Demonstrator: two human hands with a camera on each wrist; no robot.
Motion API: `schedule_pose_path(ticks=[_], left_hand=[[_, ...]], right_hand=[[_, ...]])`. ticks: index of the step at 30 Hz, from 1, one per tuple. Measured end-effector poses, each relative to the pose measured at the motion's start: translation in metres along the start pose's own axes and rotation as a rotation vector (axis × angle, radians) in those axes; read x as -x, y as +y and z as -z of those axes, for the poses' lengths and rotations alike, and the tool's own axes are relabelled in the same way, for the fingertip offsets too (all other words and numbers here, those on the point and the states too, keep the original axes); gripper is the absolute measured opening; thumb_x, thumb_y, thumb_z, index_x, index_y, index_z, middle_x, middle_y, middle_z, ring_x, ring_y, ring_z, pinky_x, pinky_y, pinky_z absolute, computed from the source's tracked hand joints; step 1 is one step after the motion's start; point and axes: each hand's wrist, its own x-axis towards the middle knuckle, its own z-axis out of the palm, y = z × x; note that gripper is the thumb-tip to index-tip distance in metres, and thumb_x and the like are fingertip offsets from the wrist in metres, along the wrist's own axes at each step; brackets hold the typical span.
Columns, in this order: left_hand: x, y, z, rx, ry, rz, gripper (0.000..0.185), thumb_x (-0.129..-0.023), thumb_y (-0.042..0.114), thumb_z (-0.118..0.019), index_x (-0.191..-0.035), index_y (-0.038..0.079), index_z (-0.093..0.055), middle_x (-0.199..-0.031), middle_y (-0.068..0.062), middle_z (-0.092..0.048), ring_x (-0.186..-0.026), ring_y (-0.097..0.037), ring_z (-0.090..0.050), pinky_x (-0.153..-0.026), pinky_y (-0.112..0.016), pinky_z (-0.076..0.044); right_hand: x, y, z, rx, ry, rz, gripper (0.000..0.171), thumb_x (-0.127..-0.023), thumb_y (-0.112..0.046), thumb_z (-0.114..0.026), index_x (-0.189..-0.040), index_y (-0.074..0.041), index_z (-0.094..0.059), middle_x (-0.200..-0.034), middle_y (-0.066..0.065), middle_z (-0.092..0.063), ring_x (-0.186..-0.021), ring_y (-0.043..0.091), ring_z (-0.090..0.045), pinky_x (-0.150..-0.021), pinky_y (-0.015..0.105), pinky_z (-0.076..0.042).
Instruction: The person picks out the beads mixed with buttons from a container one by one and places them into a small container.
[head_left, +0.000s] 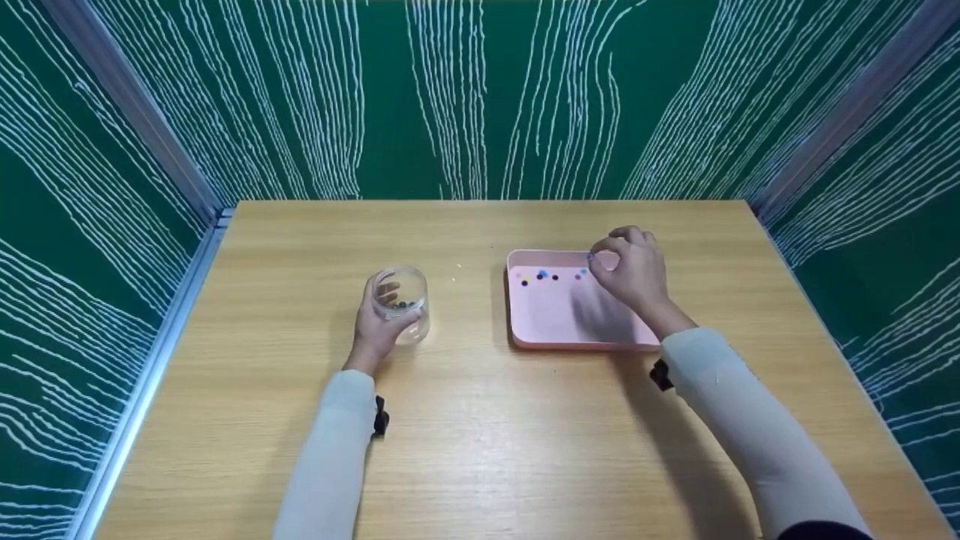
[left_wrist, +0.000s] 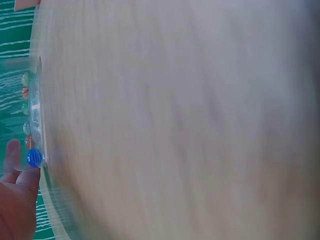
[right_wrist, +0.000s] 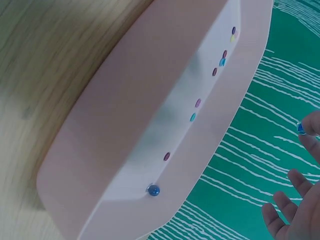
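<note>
My left hand point(head_left: 377, 328) grips a clear jar point(head_left: 418, 296) from its left side, the thumb across the near side. Marbles lie at the jar's bottom, among them a blue marble point(left_wrist: 34, 157) near my fingertips in the left wrist view. Over the far side of a pink tray point(head_left: 555, 322), my right hand point(head_left: 636, 270) pinches a small blue marble point(right_wrist: 300, 128) between thumb and index finger. The other fingers stand apart from it. Inside the tray are several small coloured flat pieces point(right_wrist: 215, 72) and another blue marble point(right_wrist: 154, 190) near one corner.
The wooden table point(head_left: 465, 420) carries the jar on the left and the tray on the right. Tiny yellowish specks point(head_left: 459, 265) lie between them. Green panels with white lines point(head_left: 510, 97) stand around the back and sides.
</note>
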Motion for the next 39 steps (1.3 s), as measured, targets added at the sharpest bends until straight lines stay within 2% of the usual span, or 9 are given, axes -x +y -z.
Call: schedule_pose_path(ticks=[5,11,16,22,27,34,39], left_hand=[[0.004,0.010,0.000,0.017,-0.017,0.011,0.082,-0.073,0.006,-0.079,-0.142,0.013,-0.037,-0.141,-0.026,-0.041,-0.132,-0.045,-0.038,-0.109,-0.049,-0.040],[-0.001,-0.006,-0.001,-0.009,0.006,0.006,0.081,-0.074,0.007,-0.079,-0.142,0.020,-0.037,-0.140,-0.019,-0.043,-0.131,-0.039,-0.040,-0.110,-0.047,-0.040],[-0.004,-0.012,0.000,-0.021,0.009,-0.007,0.079,-0.074,0.009,-0.079,-0.140,0.023,-0.038,-0.138,-0.015,-0.045,-0.131,-0.037,-0.042,-0.110,-0.046,-0.040],[-0.004,-0.012,-0.001,-0.022,0.015,0.002,0.079,-0.074,0.010,-0.080,-0.140,0.022,-0.039,-0.139,-0.018,-0.045,-0.131,-0.037,-0.043,-0.110,-0.047,-0.040],[-0.003,-0.011,-0.001,-0.019,0.010,-0.011,0.079,-0.074,0.011,-0.080,-0.140,0.022,-0.039,-0.139,-0.019,-0.044,-0.131,-0.039,-0.042,-0.111,-0.047,-0.039],[0.006,0.014,0.000,0.004,-0.024,0.024,0.080,-0.073,0.009,-0.079,-0.141,0.014,-0.038,-0.142,-0.026,-0.040,-0.133,-0.045,-0.038,-0.112,-0.049,-0.037],[0.006,0.015,0.000,-0.005,-0.021,0.029,0.081,-0.073,0.009,-0.079,-0.142,0.013,-0.037,-0.142,-0.026,-0.041,-0.133,-0.044,-0.038,-0.111,-0.047,-0.039]], right_hand=[[0.000,-0.007,-0.002,-0.012,-0.030,-0.022,0.018,-0.084,-0.028,-0.070,-0.096,-0.015,-0.073,-0.126,0.011,-0.056,-0.121,0.033,-0.043,-0.104,0.057,-0.033],[0.001,-0.016,-0.003,0.036,-0.070,-0.030,0.018,-0.086,-0.030,-0.066,-0.098,-0.018,-0.073,-0.127,0.009,-0.056,-0.121,0.032,-0.044,-0.104,0.056,-0.040],[-0.002,-0.023,-0.007,0.044,-0.044,-0.008,0.018,-0.085,-0.031,-0.066,-0.096,-0.019,-0.073,-0.124,0.008,-0.058,-0.121,0.031,-0.045,-0.101,0.057,-0.042],[-0.005,-0.031,-0.014,-0.015,-0.002,0.030,0.016,-0.083,-0.027,-0.069,-0.094,-0.018,-0.074,-0.118,0.007,-0.060,-0.116,0.030,-0.048,-0.097,0.053,-0.041],[-0.003,-0.036,-0.018,-0.035,-0.006,0.024,0.016,-0.082,-0.027,-0.070,-0.095,-0.018,-0.074,-0.119,0.007,-0.059,-0.116,0.030,-0.047,-0.095,0.055,-0.041],[-0.003,-0.044,-0.023,-0.056,-0.005,0.036,0.016,-0.083,-0.029,-0.070,-0.094,-0.018,-0.074,-0.119,0.007,-0.060,-0.116,0.029,-0.048,-0.102,0.054,-0.038],[-0.004,-0.050,-0.026,-0.077,0.009,0.059,0.015,-0.083,-0.027,-0.070,-0.093,-0.018,-0.074,-0.118,0.007,-0.061,-0.114,0.029,-0.050,-0.100,0.052,-0.040]])
